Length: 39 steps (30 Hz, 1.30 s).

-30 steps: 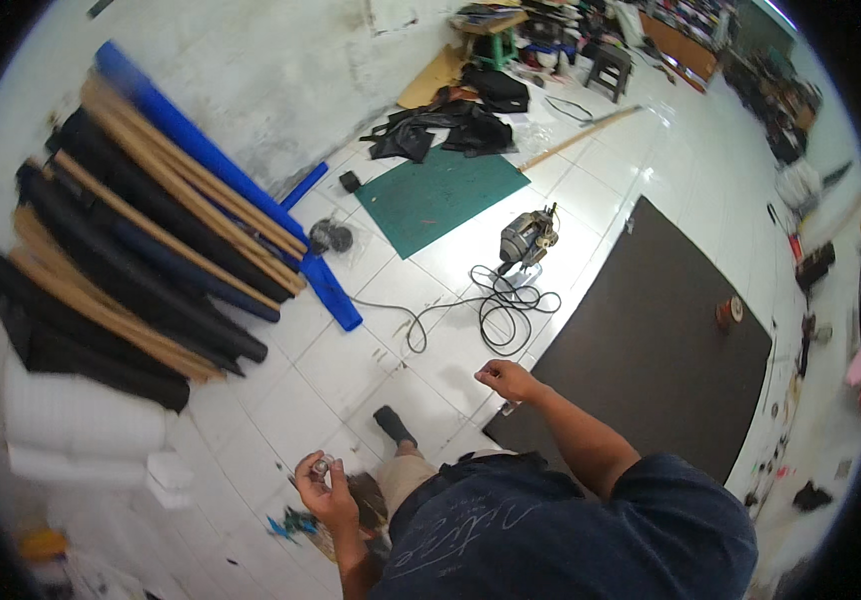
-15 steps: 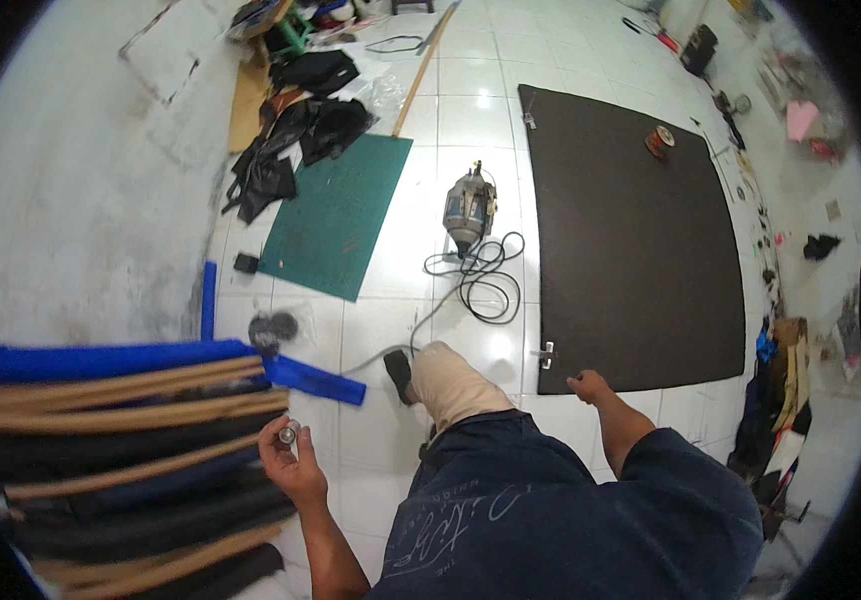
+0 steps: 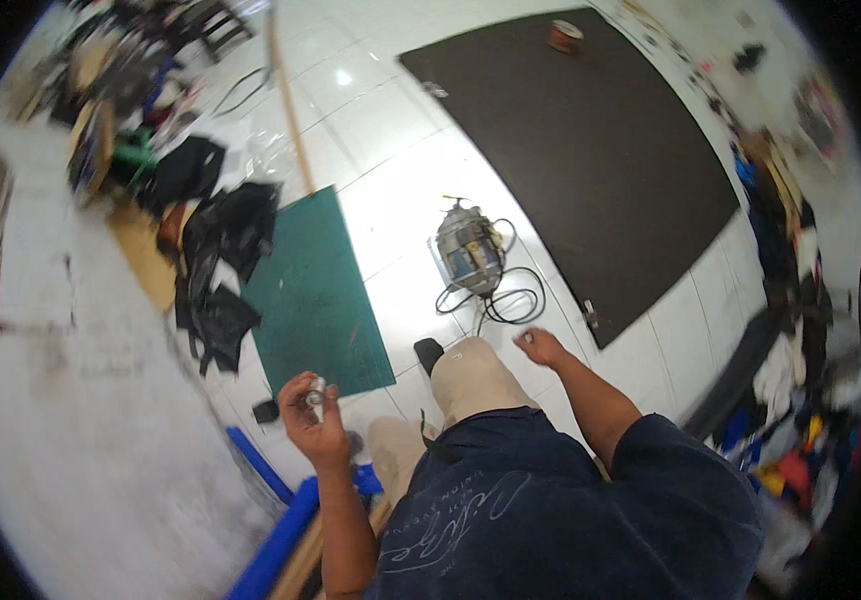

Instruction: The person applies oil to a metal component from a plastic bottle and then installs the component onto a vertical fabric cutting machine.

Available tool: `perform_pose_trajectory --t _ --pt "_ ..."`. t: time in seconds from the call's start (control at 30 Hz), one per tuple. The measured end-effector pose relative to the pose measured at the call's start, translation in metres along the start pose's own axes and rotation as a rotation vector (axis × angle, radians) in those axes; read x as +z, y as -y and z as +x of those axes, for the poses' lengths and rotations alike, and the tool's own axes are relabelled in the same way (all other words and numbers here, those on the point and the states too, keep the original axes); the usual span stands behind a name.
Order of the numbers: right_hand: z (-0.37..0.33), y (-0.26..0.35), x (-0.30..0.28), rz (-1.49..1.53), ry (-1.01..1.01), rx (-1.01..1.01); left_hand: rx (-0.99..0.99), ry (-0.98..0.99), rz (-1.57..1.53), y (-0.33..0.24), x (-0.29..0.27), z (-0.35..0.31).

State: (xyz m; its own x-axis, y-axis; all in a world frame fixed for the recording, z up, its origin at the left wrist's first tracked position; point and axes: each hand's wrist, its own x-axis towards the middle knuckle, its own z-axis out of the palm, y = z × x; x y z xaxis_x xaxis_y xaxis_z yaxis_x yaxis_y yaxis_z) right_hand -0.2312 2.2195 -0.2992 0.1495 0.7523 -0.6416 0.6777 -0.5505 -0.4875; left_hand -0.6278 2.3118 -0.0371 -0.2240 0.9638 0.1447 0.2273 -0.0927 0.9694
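Observation:
My left hand (image 3: 317, 430) holds a small silvery metal cylinder (image 3: 317, 391) between thumb and fingers, above the near edge of a green cutting mat (image 3: 316, 285). My right hand (image 3: 543, 348) is closed in a pinch, with a tiny pale spot at its fingertips too small to name. Just beyond it lies the looped black cord (image 3: 519, 305) of a grey electric machine (image 3: 471, 248) with a rounded motor body, on the floor. A large dark brown sheet (image 3: 591, 160) covers the floor to the right, with a small metal clip (image 3: 591, 314) at its near corner.
An orange-brown wire spool (image 3: 566, 37) stands on the sheet's far end. Black material (image 3: 236, 230) lies on the mat's left side, near a wooden stick (image 3: 289, 110). Blue-wrapped rolls (image 3: 276, 545) lie at lower left. Heaped cloth (image 3: 801, 460) lines the right wall.
My view has swung leftward, and the rolls have shifted mostly out of view at the bottom. My right hand has moved from beside the sheet's near edge toward the machine's cord. My left still holds the cylinder.

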Motion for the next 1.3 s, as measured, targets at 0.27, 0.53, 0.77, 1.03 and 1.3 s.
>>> perform_pose_trajectory --t 0.27,0.53,0.77,1.03,1.3 --pt "0.093 0.13 0.01 0.431 -0.32 0.138 -0.006 0.62 -0.045 0.058 0.02 0.173" --pt "0.129 0.138 0.051 0.135 -0.778 0.293 0.186 0.977 -0.09 0.123 0.115 0.245" --pt "0.155 0.135 0.03 0.275 -0.515 0.198 0.158 1.123 -0.247 0.243 0.174 0.203" --pt "0.158 -0.11 0.159 0.635 -1.021 0.357 0.237 1.126 -0.368 0.35 0.198 0.139" --pt "0.268 -0.197 0.313 -0.29 -0.677 0.252 0.345 1.099 -0.191 0.409 0.175 0.106"
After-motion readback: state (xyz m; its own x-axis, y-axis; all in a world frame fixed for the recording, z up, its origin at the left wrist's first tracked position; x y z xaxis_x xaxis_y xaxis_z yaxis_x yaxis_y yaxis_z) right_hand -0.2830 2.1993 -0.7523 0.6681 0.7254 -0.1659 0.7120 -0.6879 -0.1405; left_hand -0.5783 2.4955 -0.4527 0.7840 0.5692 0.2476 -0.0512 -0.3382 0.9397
